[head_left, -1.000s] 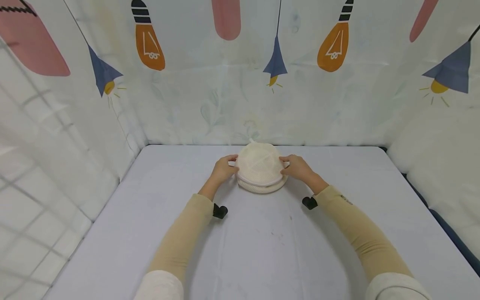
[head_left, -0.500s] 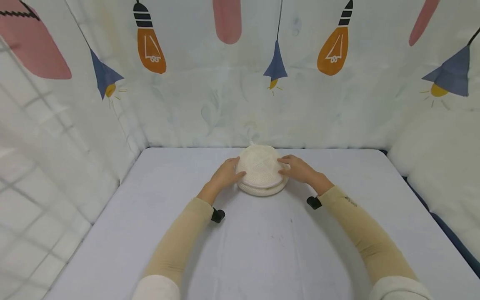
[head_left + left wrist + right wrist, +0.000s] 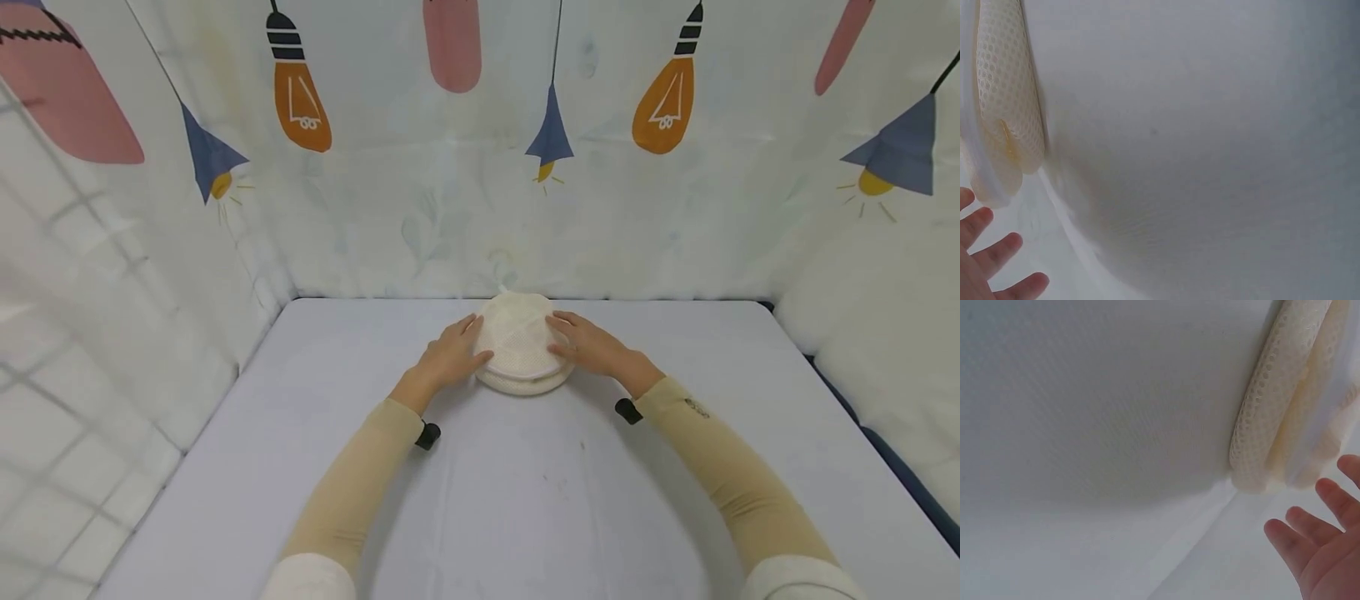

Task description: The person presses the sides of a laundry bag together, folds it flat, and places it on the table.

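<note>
A round cream mesh pouch (image 3: pixel 520 354) lies on the pale table (image 3: pixel 525 492) near the back wall. My left hand (image 3: pixel 452 354) rests on its left side with fingers straight. My right hand (image 3: pixel 587 341) lies flat across its right top, fingers extended. The left wrist view shows the pouch's mesh edge (image 3: pixel 1009 106) and the left hand's fingertips (image 3: pixel 994 253) spread apart. In the right wrist view the mesh rim (image 3: pixel 1272 412) sits above the right hand's straight fingers (image 3: pixel 1313 534). Both arms wear tan sleeves.
A white curtain (image 3: pixel 480 167) printed with bulbs and lamps closes the back and both sides of the table. A dark gap (image 3: pixel 907 475) runs along the table's right edge. Small black wrist cameras (image 3: pixel 428 434) sit under each forearm.
Both hands slid from gripping the pouch's sides to lying flatter on it, the right hand moving onto the top. The pouch looks pressed slightly lower.
</note>
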{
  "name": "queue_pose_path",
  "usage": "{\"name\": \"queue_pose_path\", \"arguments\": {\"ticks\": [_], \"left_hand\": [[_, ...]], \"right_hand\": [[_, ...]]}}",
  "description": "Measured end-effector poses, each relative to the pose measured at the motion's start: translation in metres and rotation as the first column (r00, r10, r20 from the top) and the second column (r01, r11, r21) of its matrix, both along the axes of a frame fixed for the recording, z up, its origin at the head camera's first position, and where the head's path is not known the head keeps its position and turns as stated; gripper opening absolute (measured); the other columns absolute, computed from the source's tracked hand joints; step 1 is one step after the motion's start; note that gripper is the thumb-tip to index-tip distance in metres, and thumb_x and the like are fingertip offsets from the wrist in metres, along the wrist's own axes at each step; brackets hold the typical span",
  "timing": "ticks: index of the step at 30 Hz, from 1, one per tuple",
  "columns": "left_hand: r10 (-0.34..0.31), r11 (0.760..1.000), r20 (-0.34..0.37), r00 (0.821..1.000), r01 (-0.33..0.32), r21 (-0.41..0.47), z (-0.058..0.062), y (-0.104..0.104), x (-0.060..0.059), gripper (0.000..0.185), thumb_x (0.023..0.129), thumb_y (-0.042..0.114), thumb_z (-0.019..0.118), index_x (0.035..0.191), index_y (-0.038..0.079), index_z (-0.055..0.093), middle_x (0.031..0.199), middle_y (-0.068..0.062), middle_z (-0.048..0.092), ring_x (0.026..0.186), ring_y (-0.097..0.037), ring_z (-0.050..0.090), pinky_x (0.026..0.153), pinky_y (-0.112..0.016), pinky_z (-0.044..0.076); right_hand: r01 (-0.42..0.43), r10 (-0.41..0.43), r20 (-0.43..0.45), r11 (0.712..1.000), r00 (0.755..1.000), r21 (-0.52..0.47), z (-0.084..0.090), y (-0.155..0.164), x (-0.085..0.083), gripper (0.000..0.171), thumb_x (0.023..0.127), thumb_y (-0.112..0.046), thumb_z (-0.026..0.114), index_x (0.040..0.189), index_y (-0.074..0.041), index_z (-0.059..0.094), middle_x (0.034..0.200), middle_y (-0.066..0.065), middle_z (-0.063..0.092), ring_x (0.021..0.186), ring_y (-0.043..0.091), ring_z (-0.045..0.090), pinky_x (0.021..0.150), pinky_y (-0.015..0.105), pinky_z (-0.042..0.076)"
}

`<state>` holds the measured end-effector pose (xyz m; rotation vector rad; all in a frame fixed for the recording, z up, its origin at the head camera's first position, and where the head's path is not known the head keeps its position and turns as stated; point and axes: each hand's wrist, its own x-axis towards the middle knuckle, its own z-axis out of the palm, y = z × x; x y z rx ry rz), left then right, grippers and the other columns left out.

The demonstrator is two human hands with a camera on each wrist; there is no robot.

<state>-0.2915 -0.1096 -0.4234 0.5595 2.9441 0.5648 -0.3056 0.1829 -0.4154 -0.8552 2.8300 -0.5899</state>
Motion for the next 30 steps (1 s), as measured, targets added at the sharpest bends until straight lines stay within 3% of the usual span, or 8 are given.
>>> {"name": "queue_pose_path", "arguments": {"ticks": [10,16,23,30], "left_hand": [[-0.103,0.987,-0.086,0.991,0.091,-0.13,-0.001,0.004,-0.007,0.09,0.099,0.055,0.06,0.163,0.004,0.022,0.169,-0.016,0.018,0.152,-0.04,0.022,0.108,-0.067,0.038],[-0.102,0.981,-0.065,0.993,0.09,-0.172,-0.002,0.007,-0.008,0.092,0.1,0.059,0.056,0.164,0.005,0.017,0.171,-0.013,0.011,0.154,-0.041,0.015,0.112,-0.069,0.03],[-0.129,0.969,-0.04,0.991,0.117,-0.216,-0.004,0.011,-0.009,0.096,0.1,0.06,0.053,0.165,0.005,0.007,0.171,-0.011,0.002,0.155,-0.039,0.004,0.117,-0.068,0.02],[-0.168,0.966,-0.006,0.986,0.163,-0.199,-0.004,0.016,-0.01,0.097,0.101,0.059,0.053,0.164,0.001,0.006,0.171,-0.015,-0.001,0.155,-0.041,0.002,0.118,-0.069,0.014]], "right_hand": [[-0.035,0.035,0.01,0.995,0.999,0.098,-0.001,-0.008,-0.005,0.081,0.104,-0.044,0.059,0.163,-0.005,0.021,0.17,0.016,0.011,0.154,0.043,0.008,0.119,0.06,0.024],[-0.081,0.084,-0.014,0.989,0.996,0.124,-0.002,-0.013,-0.005,0.087,0.103,-0.046,0.06,0.163,-0.001,0.016,0.17,0.018,0.006,0.152,0.05,0.005,0.12,0.064,0.017],[-0.11,0.118,-0.035,0.978,0.992,0.176,-0.006,-0.017,-0.008,0.092,0.102,-0.053,0.056,0.165,-0.004,0.009,0.171,0.015,0.0,0.154,0.042,-0.001,0.122,0.061,0.013],[-0.114,0.126,-0.035,0.962,0.991,0.249,-0.009,-0.021,-0.011,0.097,0.101,-0.056,0.055,0.165,-0.004,0.003,0.171,0.014,-0.003,0.155,0.041,-0.002,0.121,0.062,0.012]]}}
